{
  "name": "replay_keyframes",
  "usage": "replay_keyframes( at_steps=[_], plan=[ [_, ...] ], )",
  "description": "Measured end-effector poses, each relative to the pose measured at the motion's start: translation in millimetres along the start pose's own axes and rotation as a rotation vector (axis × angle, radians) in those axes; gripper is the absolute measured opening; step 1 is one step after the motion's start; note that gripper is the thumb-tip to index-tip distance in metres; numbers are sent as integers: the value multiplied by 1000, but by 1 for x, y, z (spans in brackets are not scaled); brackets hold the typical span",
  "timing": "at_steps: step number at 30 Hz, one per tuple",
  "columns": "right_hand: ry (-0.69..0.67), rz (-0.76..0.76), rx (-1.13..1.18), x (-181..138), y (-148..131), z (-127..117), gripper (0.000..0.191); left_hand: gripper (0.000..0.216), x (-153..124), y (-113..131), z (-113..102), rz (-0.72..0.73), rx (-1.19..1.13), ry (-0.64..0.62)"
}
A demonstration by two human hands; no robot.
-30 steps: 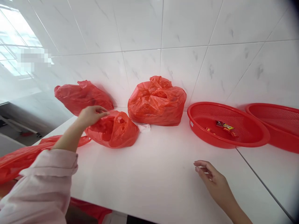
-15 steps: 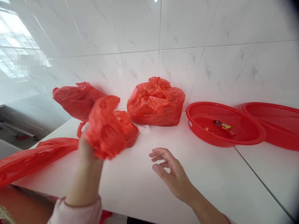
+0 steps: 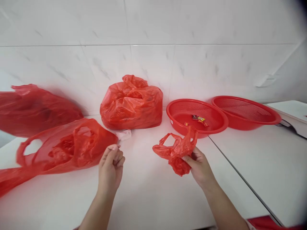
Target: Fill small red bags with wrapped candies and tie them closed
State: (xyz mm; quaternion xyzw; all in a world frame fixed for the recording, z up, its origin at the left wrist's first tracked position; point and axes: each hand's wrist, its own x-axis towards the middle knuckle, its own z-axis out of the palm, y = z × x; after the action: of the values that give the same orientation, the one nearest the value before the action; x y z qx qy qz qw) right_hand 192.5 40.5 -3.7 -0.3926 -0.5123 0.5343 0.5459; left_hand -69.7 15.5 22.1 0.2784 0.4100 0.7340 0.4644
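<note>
My right hand grips a crumpled red plastic bag by its bunched side, just above the white table. The bag's loop handles stick up and out to the left. My left hand is closed with its fingers curled, and nothing shows in it. Close beside it on the left lies an open red plastic bag on its side, with more crumpled red plastic inside.
Against the tiled wall stands a full red bag, with another dark red bag further left. A red basket holds a few small wrapped packets. Beside it is a second red basket. A white tissue lies mid-table.
The crumpled bag has passed from my left hand to my right, which was open and now grips it. My left hand has let go and closed. The view has turned right.
</note>
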Motion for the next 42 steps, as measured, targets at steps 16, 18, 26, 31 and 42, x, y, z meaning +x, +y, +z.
replay_keyframes(
  at_steps=[16,18,26,31,42],
  plan=[
    [-35,-57,86,-40,8,-9,48,40,-23,-45,41,-443,362,-457],
    [62,-43,294,-34,4,-19,42,37,-15,-48,32,-424,349,-346],
    [421,-57,305,-29,-3,-57,34,36,3,-49,11,-232,383,-153],
    [512,-61,348,-28,-7,-65,36,36,-1,-54,16,-239,445,-198],
    [85,-233,199,-22,-64,3,65,39,-38,-51,49,140,723,-227]
  ],
)
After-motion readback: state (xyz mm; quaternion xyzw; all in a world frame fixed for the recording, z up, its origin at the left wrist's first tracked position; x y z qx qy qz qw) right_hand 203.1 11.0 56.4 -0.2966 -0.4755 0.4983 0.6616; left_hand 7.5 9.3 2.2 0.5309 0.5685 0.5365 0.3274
